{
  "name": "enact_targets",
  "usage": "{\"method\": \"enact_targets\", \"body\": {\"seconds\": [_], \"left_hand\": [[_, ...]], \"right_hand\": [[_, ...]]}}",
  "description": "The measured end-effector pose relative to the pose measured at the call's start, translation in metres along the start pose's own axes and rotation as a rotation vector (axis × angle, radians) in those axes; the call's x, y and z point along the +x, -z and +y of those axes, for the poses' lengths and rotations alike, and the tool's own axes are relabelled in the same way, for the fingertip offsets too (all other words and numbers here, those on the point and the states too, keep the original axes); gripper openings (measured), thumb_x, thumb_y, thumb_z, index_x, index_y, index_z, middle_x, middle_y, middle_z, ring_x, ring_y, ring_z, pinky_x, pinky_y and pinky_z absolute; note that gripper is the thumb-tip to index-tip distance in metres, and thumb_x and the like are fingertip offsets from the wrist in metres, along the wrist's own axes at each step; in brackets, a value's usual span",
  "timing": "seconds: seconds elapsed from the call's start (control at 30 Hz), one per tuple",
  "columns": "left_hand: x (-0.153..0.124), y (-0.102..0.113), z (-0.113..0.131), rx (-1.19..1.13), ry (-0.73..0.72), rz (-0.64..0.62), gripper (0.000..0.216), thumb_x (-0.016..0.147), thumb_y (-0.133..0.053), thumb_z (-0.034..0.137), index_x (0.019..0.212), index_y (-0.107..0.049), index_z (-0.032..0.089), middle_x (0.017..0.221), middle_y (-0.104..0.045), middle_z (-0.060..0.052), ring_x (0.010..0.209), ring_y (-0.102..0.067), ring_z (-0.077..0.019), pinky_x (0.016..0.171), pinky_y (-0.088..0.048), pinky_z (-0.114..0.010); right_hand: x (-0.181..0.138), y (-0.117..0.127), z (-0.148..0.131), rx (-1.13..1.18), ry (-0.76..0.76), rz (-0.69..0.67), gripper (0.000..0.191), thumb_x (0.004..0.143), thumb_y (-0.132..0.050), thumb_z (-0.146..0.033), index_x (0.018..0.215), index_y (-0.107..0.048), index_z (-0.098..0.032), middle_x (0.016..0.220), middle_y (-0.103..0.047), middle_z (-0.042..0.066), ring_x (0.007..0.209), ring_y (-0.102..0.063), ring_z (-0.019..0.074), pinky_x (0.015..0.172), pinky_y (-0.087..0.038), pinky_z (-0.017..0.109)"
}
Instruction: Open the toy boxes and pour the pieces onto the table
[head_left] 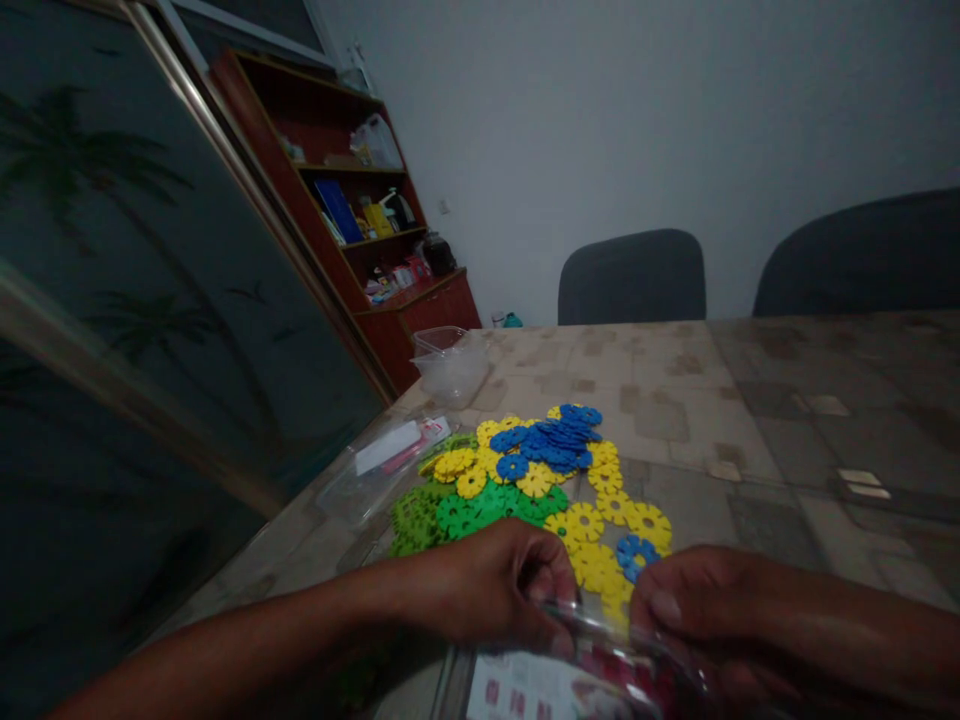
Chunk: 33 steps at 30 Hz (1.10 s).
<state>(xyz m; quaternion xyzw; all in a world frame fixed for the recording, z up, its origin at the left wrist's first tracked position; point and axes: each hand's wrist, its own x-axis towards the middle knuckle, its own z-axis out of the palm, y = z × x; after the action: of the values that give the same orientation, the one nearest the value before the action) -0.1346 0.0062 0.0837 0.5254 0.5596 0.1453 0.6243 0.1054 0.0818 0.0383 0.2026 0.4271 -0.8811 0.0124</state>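
My left hand (517,590) is closed on the near rim of a clear plastic package (525,680) with a printed label, at the bottom of the view. On its other side my right hand (697,600) grips the same package. Dark red pieces (622,670) show through the plastic; their shape is hard to make out. Just beyond my hands lie flower-shaped plastic discs: yellow discs (596,565), a blue pile (555,440), green discs (495,505) and olive-green discs (416,520). One blue disc (636,555) rests among the yellow ones near my right fingers.
A clear plastic container (450,370) stands at the table's far left, with a transparent bag (375,460) holding white paper nearer. The patterned tablecloth (660,410) covers the table. Behind are two dark chairs (634,280), a wooden shelf unit (345,170) and a glass partition (172,250).
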Motion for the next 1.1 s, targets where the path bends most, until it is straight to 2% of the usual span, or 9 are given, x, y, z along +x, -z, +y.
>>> {"method": "enact_targets", "body": {"seconds": [0.07,0.2,0.33,0.47,0.57,0.67,0.83,1.0,1.1], "left_hand": [[-0.003,0.002,0.0,0.026,0.011,0.004,0.035,0.058,-0.083,0.023,0.081,-0.057,0.014,0.064,-0.044,0.007,0.054,-0.038,-0.0062,0.045,-0.027,-0.019],[-0.002,0.008,0.0,0.1,0.005,-0.016,0.033,0.061,-0.081,0.022,0.083,-0.057,0.015,0.067,-0.046,0.006,0.056,-0.04,-0.0069,0.047,-0.029,-0.02],[0.005,0.007,0.007,0.156,0.033,-0.123,0.036,0.059,-0.084,0.027,0.085,-0.06,0.016,0.071,-0.05,0.004,0.059,-0.044,-0.0079,0.049,-0.031,-0.02],[0.017,-0.005,0.012,0.075,0.073,-0.183,0.047,0.05,-0.089,0.036,0.082,-0.06,0.016,0.067,-0.052,0.005,0.055,-0.044,-0.007,0.047,-0.03,-0.02],[0.023,-0.013,0.012,0.053,0.025,-0.174,0.049,0.049,-0.089,0.038,0.077,-0.056,0.015,0.062,-0.049,0.007,0.051,-0.041,-0.006,0.043,-0.028,-0.02],[0.025,-0.013,0.01,0.081,0.024,-0.224,0.047,0.052,-0.089,0.036,0.075,-0.052,0.016,0.061,-0.048,0.008,0.05,-0.04,-0.0055,0.042,-0.029,-0.019],[0.023,-0.011,0.009,0.078,0.025,-0.239,0.048,0.053,-0.088,0.037,0.073,-0.049,0.016,0.058,-0.047,0.008,0.048,-0.037,-0.0057,0.039,-0.026,-0.019],[0.023,-0.009,0.01,0.087,0.008,-0.268,0.046,0.057,-0.087,0.033,0.072,-0.046,0.017,0.058,-0.045,0.008,0.047,-0.037,-0.0056,0.04,-0.026,-0.019],[0.023,-0.007,0.011,0.094,0.013,-0.27,0.045,0.058,-0.087,0.033,0.074,-0.048,0.017,0.06,-0.047,0.008,0.048,-0.039,-0.0056,0.042,-0.028,-0.02]], "right_hand": [[-0.005,-0.001,0.004,-0.007,-0.016,0.039,0.039,0.076,-0.076,-0.041,0.092,-0.06,-0.008,0.078,-0.056,0.002,0.065,-0.049,0.0053,0.059,-0.032,0.017],[-0.006,-0.007,0.01,-0.146,-0.017,0.121,0.045,0.064,-0.084,-0.042,0.078,-0.054,-0.01,0.065,-0.053,-0.002,0.056,-0.043,0.0032,0.051,-0.023,0.015],[-0.003,-0.016,0.008,-0.114,0.01,0.097,0.052,0.06,-0.084,-0.047,0.077,-0.05,-0.011,0.065,-0.049,-0.003,0.055,-0.041,0.0035,0.053,-0.027,0.016],[0.001,-0.019,0.008,-0.176,0.052,0.11,0.046,0.059,-0.082,-0.038,0.073,-0.046,-0.013,0.063,-0.041,-0.006,0.055,-0.034,0.0031,0.052,-0.024,0.017],[0.007,-0.014,0.016,-0.167,0.07,0.119,0.047,0.057,-0.081,-0.04,0.075,-0.046,-0.013,0.065,-0.045,-0.004,0.056,-0.035,0.0034,0.052,-0.022,0.018],[0.013,-0.008,0.023,-0.148,0.09,0.089,0.048,0.053,-0.083,-0.038,0.074,-0.047,-0.014,0.064,-0.046,-0.004,0.055,-0.035,0.0038,0.051,-0.023,0.017],[0.013,-0.005,0.022,-0.084,0.06,0.071,0.036,0.063,-0.077,-0.03,0.084,-0.054,-0.011,0.074,-0.052,0.001,0.06,-0.042,0.0055,0.055,-0.028,0.018],[0.013,0.0,0.026,-0.056,0.049,-0.017,0.047,0.061,-0.082,-0.041,0.085,-0.055,-0.011,0.074,-0.053,0.001,0.059,-0.043,0.0055,0.055,-0.028,0.019],[0.014,0.0,0.027,-0.041,0.05,-0.003,0.051,0.058,-0.085,-0.04,0.086,-0.055,-0.01,0.078,-0.056,0.004,0.063,-0.047,0.0065,0.055,-0.028,0.018]]}}
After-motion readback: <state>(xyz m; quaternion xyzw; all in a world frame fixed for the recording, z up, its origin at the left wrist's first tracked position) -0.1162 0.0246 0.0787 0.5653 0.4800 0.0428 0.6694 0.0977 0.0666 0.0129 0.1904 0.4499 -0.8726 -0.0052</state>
